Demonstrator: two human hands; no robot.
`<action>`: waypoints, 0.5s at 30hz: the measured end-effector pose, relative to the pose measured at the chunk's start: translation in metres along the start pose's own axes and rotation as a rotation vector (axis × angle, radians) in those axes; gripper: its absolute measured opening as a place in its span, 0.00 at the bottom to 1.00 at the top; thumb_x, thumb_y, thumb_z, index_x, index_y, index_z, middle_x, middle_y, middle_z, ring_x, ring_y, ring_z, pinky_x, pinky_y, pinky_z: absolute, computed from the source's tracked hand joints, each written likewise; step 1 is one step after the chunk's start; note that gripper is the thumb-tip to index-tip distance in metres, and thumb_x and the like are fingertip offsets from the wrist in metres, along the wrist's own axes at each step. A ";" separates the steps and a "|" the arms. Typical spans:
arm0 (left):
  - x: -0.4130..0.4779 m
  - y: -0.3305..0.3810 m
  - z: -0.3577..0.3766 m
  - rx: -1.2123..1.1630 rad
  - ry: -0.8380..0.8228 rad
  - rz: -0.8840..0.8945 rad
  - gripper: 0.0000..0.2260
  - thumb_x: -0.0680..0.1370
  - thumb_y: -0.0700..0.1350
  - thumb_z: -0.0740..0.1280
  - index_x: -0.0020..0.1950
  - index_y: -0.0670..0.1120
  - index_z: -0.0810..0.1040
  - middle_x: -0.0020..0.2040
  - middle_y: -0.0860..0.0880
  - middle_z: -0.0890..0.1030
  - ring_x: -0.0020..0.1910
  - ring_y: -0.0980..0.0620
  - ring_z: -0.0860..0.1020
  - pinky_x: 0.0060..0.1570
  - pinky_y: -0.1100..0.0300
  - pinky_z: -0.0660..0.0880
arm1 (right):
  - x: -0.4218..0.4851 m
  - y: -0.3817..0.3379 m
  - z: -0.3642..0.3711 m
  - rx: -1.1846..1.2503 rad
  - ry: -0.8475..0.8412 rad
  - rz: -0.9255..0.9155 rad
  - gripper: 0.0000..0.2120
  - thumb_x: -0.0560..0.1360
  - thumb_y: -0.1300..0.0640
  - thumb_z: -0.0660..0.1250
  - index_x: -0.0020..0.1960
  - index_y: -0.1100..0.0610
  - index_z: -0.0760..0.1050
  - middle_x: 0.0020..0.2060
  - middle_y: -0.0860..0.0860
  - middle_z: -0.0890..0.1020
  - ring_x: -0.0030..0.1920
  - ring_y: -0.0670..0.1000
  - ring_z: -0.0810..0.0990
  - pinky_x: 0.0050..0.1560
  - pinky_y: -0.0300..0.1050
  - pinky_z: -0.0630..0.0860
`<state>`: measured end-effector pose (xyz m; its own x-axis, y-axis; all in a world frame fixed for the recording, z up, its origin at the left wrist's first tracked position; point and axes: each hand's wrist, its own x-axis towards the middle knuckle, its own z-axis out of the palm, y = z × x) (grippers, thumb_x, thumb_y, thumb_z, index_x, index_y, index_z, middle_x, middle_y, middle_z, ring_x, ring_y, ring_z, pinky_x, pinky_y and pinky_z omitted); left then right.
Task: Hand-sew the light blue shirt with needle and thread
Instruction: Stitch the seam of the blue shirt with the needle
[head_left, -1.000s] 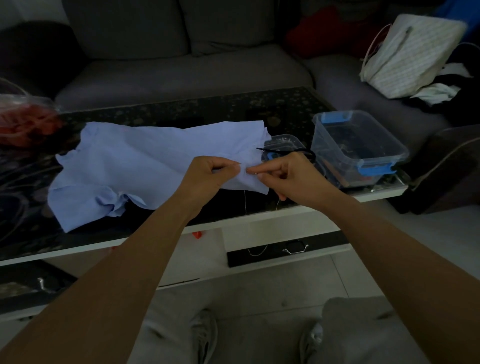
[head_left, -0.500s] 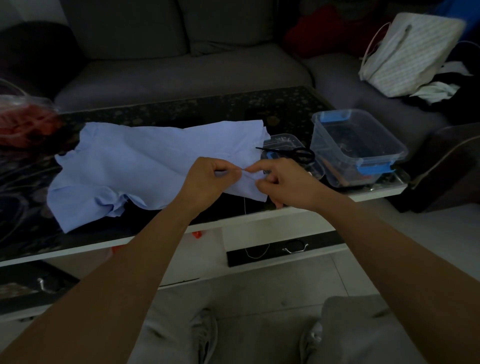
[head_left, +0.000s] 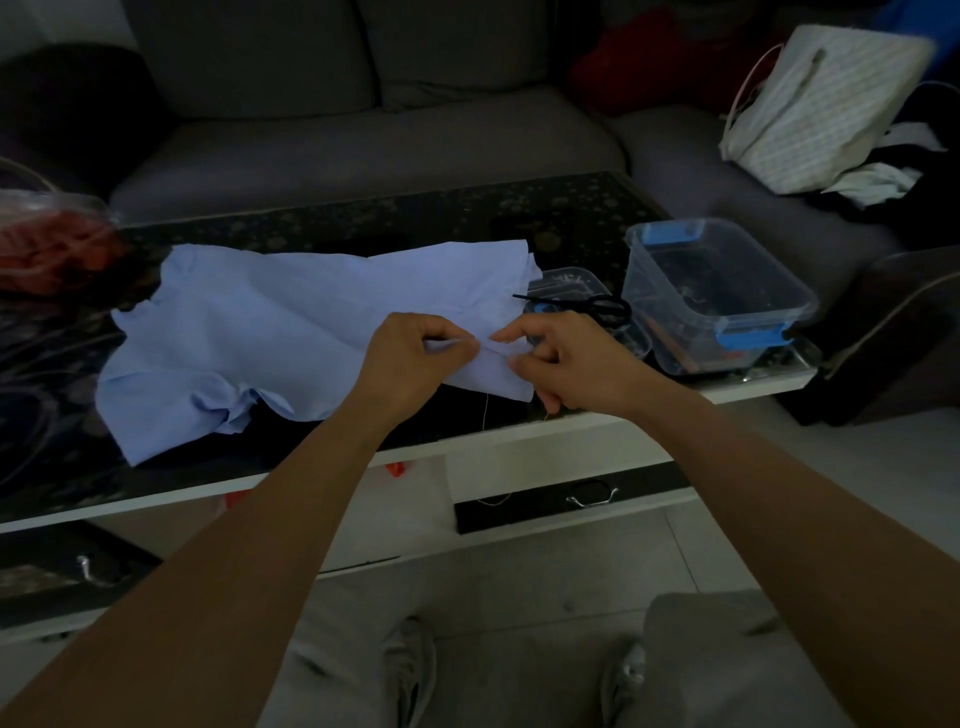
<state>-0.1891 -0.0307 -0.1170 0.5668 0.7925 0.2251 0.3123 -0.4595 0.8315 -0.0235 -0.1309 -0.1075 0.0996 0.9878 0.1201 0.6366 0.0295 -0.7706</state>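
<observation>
Pinching the right edge of the light blue shirt (head_left: 260, 332), spread on the dark desk (head_left: 363, 218): left hand (head_left: 410, 364), fingers curled on the cloth. Pinching just right of that: right hand (head_left: 571, 364). Hanging under the shirt's right corner: thread (head_left: 485, 415). Lying right of the shirt: black scissors (head_left: 587, 304), clear box (head_left: 717, 296).

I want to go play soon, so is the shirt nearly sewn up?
Not yet. Done: thread hangs below the light blue shirt, so sewing looks started. In hand: left hand and right hand pinch its near corner; the needle is too small to see. Left: finishing and cutting the thread; the scissors lie untouched.
</observation>
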 end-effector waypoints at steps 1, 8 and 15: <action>0.000 0.000 -0.001 0.004 -0.011 0.006 0.03 0.75 0.42 0.70 0.46 0.44 0.84 0.42 0.49 0.83 0.40 0.60 0.79 0.44 0.70 0.75 | -0.001 0.000 -0.001 0.011 -0.010 0.000 0.08 0.78 0.65 0.63 0.56 0.61 0.77 0.21 0.50 0.76 0.20 0.41 0.72 0.27 0.29 0.68; 0.000 0.001 -0.001 -0.029 -0.050 -0.011 0.04 0.75 0.41 0.70 0.47 0.44 0.84 0.43 0.50 0.84 0.43 0.61 0.79 0.45 0.74 0.74 | -0.002 0.003 -0.008 0.049 -0.018 -0.009 0.08 0.79 0.63 0.64 0.56 0.63 0.80 0.20 0.50 0.74 0.20 0.42 0.71 0.26 0.29 0.67; -0.002 0.003 -0.005 -0.089 -0.157 -0.033 0.04 0.76 0.41 0.68 0.47 0.46 0.83 0.43 0.55 0.83 0.43 0.64 0.79 0.46 0.74 0.74 | 0.000 0.008 -0.012 0.100 -0.058 0.006 0.08 0.78 0.62 0.65 0.55 0.61 0.80 0.21 0.49 0.75 0.21 0.44 0.70 0.25 0.34 0.69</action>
<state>-0.1929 -0.0318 -0.1120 0.6714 0.7311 0.1209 0.2679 -0.3916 0.8803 -0.0094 -0.1329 -0.1058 0.0572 0.9950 0.0813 0.5563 0.0359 -0.8302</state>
